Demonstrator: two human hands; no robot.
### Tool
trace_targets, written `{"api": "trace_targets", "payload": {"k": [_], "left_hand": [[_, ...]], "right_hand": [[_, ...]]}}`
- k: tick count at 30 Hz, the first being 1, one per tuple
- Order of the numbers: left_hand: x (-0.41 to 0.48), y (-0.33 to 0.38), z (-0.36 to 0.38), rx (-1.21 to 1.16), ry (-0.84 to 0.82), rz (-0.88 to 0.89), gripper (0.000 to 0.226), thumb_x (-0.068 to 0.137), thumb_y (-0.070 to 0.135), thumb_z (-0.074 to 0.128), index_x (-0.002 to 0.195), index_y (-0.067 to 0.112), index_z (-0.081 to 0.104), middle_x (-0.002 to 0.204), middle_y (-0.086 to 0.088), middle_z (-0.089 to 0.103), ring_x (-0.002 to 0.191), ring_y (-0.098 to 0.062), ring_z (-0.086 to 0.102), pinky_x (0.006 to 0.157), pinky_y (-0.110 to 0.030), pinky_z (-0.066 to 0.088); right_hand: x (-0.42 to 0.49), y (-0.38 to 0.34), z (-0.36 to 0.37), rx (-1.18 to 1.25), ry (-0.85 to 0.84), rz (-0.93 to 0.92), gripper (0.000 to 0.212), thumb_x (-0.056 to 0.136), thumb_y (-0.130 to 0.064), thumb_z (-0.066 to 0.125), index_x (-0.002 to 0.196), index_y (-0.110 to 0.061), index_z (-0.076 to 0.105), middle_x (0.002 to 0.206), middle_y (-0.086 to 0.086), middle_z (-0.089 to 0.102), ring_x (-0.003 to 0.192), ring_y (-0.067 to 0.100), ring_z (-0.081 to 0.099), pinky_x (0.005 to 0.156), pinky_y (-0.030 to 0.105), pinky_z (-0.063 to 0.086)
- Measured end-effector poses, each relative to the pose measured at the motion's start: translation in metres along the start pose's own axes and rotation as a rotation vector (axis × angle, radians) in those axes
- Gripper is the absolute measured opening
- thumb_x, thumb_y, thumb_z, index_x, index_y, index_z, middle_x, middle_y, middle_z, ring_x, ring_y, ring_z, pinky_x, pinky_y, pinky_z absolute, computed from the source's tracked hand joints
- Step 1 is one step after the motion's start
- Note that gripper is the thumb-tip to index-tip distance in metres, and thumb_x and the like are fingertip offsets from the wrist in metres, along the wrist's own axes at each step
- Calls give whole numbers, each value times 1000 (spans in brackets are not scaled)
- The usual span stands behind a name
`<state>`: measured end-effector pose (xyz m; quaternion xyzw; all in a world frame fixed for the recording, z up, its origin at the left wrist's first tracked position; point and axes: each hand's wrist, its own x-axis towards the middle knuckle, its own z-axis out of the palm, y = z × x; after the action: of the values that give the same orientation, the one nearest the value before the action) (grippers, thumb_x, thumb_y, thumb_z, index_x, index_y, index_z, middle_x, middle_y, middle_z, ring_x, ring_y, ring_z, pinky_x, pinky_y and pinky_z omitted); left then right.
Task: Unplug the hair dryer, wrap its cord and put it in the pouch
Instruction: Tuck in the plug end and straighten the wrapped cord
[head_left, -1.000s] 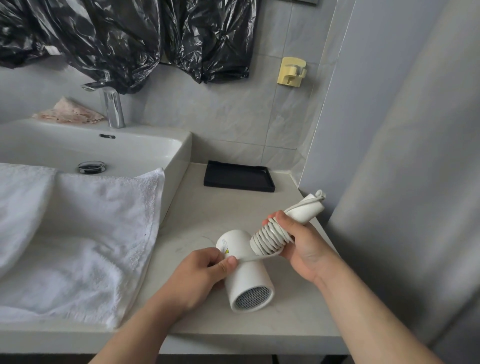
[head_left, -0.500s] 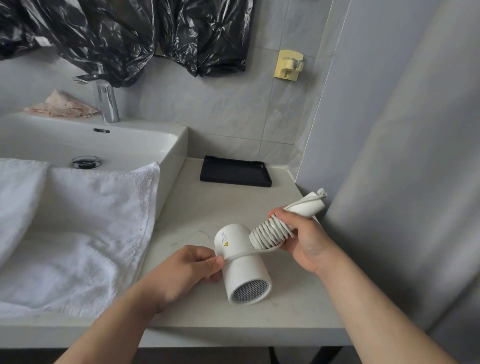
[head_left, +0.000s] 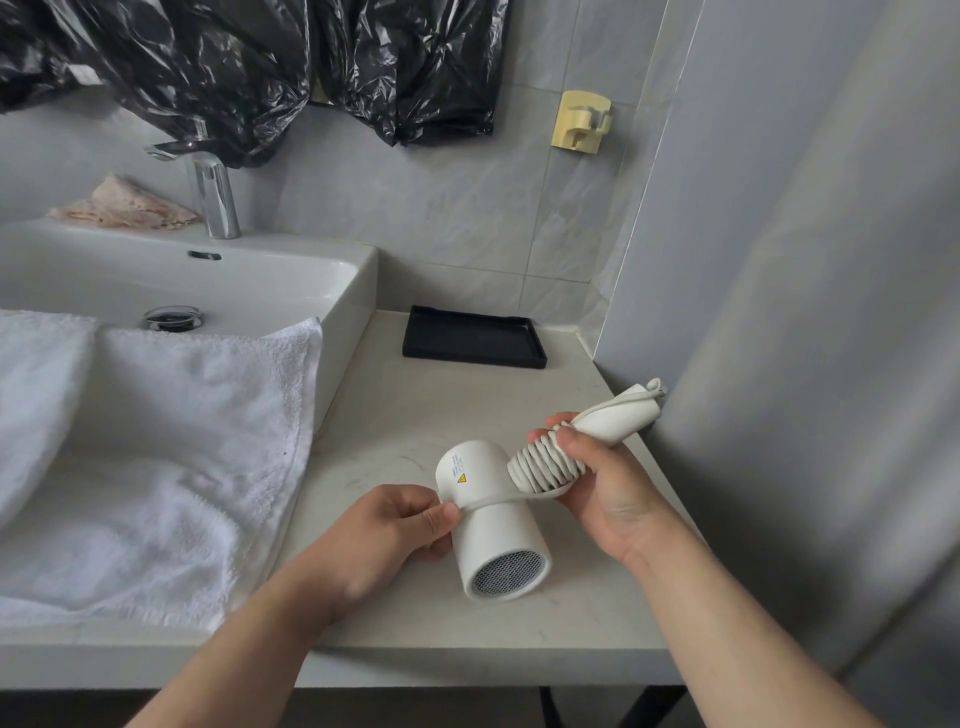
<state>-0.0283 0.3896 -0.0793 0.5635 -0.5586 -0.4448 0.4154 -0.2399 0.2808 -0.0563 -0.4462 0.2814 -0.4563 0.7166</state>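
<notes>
White cord (head_left: 545, 467) pulled further across dryer (head_left: 498, 540) by L hand (head_left: 384, 530).

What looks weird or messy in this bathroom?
Crinkled black plastic bags hang over the wall above the faucet, which is unusual. A white towel slumps over the front of the sink, and a crumpled pinkish cloth lies beside the faucet. The hair dryer and its wound cord look fine.

cord (head_left: 543, 466) pulled leftward, taut across hair dryer (head_left: 493, 538)
</notes>
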Motion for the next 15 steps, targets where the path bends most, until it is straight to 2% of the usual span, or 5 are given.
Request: {"api": "trace_targets", "payload": {"k": [4,8,10,13,15], "left_hand": [[0,1,-3,-6,-35,10,34,86,42,62,70,12,66,52,12,49,46,-3,34,49,-20,26],[3,-3,-9,-43,-68,-5,42,77,49,64,69,9,69,59,1,44,53,-12,33,69,-29,38],[5,-4,-9,-73,-81,-17,40,73,52,65,67,13,70,62,-6,42,60,-20,31,76,-37,37],[7,-6,-9,-87,-98,-9,41,68,56,69,67,15,72,59,-3,46,58,-17,32,71,-39,34],[8,-7,-10,-116,-128,-3,39,64,55,75,64,16,71,67,-5,59,68,-18,44,83,-42,43]], "right_hand": [[2,1,5,83,22,5,10,67,-13,69,76,-14,65,87,8,71,80,23,71,71,35,60],[3,0,5,124,0,25,18,64,-12,71,81,-13,66,78,7,67,78,26,68,75,38,57],[4,1,5,135,24,32,21,67,-13,69,88,-13,66,77,7,66,78,27,68,81,40,55],[7,4,9,127,72,20,12,67,-18,69,77,-14,65,74,5,61,75,25,64,84,40,50],[10,6,13,89,97,-2,11,68,-25,71,70,-17,63,71,2,58,72,22,62,82,39,48]]}}
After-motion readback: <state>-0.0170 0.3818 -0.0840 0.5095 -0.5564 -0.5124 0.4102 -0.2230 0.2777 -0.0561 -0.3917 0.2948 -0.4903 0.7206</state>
